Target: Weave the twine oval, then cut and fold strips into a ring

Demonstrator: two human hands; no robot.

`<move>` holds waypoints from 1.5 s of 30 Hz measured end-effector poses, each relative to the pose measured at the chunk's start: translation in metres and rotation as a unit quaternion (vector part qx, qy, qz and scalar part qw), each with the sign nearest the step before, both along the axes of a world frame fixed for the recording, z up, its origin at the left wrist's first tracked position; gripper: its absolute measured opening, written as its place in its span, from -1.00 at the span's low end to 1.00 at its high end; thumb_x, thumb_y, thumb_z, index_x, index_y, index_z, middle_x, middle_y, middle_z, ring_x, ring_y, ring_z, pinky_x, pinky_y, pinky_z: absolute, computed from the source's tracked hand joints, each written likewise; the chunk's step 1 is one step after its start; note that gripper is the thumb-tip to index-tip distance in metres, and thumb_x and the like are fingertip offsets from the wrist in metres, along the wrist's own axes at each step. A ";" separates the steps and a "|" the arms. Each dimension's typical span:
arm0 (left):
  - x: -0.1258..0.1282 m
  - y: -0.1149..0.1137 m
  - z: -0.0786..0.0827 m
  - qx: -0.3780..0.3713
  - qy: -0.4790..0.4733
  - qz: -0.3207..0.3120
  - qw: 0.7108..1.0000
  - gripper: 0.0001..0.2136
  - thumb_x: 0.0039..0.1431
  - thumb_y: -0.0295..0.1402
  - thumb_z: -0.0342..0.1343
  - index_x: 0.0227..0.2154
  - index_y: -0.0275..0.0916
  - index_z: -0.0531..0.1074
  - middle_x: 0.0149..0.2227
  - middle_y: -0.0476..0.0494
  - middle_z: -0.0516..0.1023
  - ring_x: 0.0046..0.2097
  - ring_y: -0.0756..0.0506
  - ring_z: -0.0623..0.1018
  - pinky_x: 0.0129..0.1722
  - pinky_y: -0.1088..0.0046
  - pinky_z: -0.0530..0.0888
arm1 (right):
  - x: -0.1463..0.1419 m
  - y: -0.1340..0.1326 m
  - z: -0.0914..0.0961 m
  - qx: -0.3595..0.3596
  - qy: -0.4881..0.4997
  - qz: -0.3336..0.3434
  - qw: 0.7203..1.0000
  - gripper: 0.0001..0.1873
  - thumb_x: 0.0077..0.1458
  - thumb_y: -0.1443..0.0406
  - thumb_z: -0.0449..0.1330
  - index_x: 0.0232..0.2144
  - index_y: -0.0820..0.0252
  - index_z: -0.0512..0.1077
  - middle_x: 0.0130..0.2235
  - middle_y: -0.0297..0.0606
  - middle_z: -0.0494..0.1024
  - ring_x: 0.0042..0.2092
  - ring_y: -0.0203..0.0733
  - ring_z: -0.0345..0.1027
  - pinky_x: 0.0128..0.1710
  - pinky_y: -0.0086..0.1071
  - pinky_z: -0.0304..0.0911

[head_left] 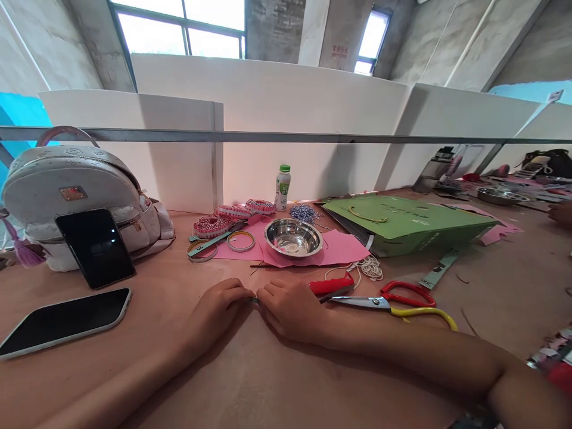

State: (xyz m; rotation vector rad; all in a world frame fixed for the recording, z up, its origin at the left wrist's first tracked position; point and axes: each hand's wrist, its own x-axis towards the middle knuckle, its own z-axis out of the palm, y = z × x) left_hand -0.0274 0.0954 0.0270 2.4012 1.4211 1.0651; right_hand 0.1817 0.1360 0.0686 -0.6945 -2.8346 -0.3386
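Observation:
My left hand point(223, 305) and my right hand point(288, 308) meet above the table, fingertips almost touching. Both are closed in a pinch around something tiny and dark between them, too small to make out. Just beyond the right hand lies a red-handled tool point(331, 286), partly hidden by that hand. Scissors point(384, 302) with one red and one yellow handle lie to its right. Behind the hands, a steel bowl point(294, 237) with small pale and pink bits inside rests on pink paper point(339, 247).
At the left are two phones point(67, 319), one leaning on a white backpack point(71, 179). Red-and-white beaded coils point(212, 226), tape rolls point(241, 241), a bottle point(282, 187), a green box point(411, 217), white cord point(372, 268) and a tape measure strip point(440, 269) surround the bowl.

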 end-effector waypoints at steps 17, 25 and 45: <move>-0.022 0.013 0.003 0.042 0.027 -0.007 0.999 -0.79 0.32 -0.45 0.08 -0.25 -0.15 0.63 -0.33 -0.09 0.61 -0.28 -0.07 0.55 -0.25 0.44 0.42 | 0.002 0.007 0.001 -0.049 0.018 -0.008 0.999 -0.80 0.31 0.25 0.03 -0.30 0.22 0.37 -0.30 -0.24 0.56 -0.35 -0.21 0.34 -0.41 -0.28 -0.08; -0.012 0.001 0.006 0.078 0.063 -0.029 0.995 -0.86 0.31 -0.40 0.14 -0.29 -0.15 0.60 -0.38 -0.05 0.60 -0.33 -0.08 0.53 -0.26 0.35 0.34 | 0.005 -0.003 -0.003 -0.066 -0.004 0.016 0.998 -0.81 0.29 0.26 0.04 -0.33 0.21 0.39 -0.35 -0.25 0.58 -0.38 -0.22 0.37 -0.43 -0.29 -0.12; -0.025 0.009 0.014 -0.040 -0.068 -0.053 0.995 -0.82 0.31 -0.42 0.09 -0.22 -0.18 0.61 -0.31 -0.09 0.60 -0.29 -0.05 0.59 -0.28 0.50 0.47 | 0.002 -0.005 0.001 -0.080 0.006 -0.010 0.997 -0.71 0.34 0.25 -0.04 -0.34 0.25 0.38 -0.35 -0.18 0.57 -0.40 -0.17 0.37 -0.43 -0.29 -0.11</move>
